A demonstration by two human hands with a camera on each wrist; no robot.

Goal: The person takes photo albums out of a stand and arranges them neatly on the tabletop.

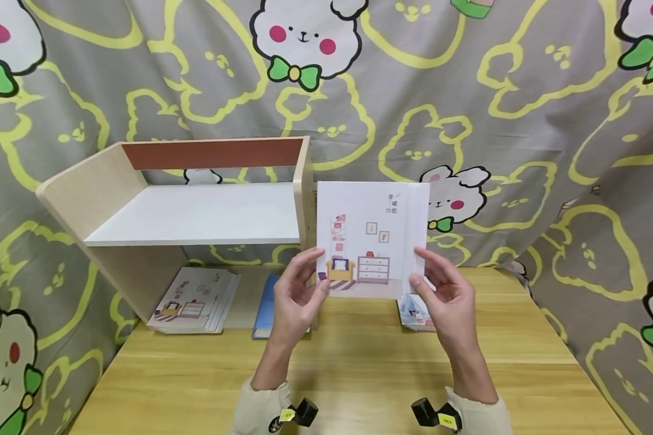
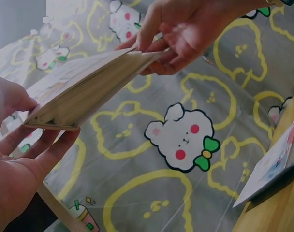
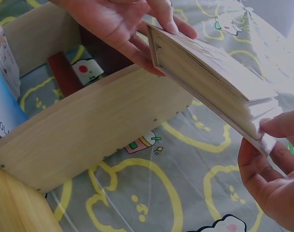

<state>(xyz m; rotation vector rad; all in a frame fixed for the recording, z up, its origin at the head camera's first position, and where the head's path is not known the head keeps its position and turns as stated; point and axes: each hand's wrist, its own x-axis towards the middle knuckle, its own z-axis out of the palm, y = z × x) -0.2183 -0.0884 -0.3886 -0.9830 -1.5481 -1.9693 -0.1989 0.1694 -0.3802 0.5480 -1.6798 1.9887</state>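
A thick book point(image 1: 367, 199) with a white cover, printed with a yellow armchair and a chest of drawers, is held up over the table, its cover towards the head camera. My left hand point(image 1: 299, 296) pinches its left edge, thumb on the front and fingers behind. At the right edge, my right hand point(image 1: 448, 299) pinches it the same way. Both wrist views show the page block of the book point(image 2: 89, 92) edge-on between the covers. In the right wrist view, the fingers point(image 3: 256, 169) of my right hand lie under the lower cover.
A two-level wooden shelf point(image 1: 223, 211) stands at the left. Its lower level holds several white books point(image 1: 196, 296) with the same print and a blue book point(image 1: 266, 302). Another printed item point(image 1: 413, 314) lies on the wooden table point(image 1: 359, 356), partly behind my right hand. Patterned cloth hangs behind.
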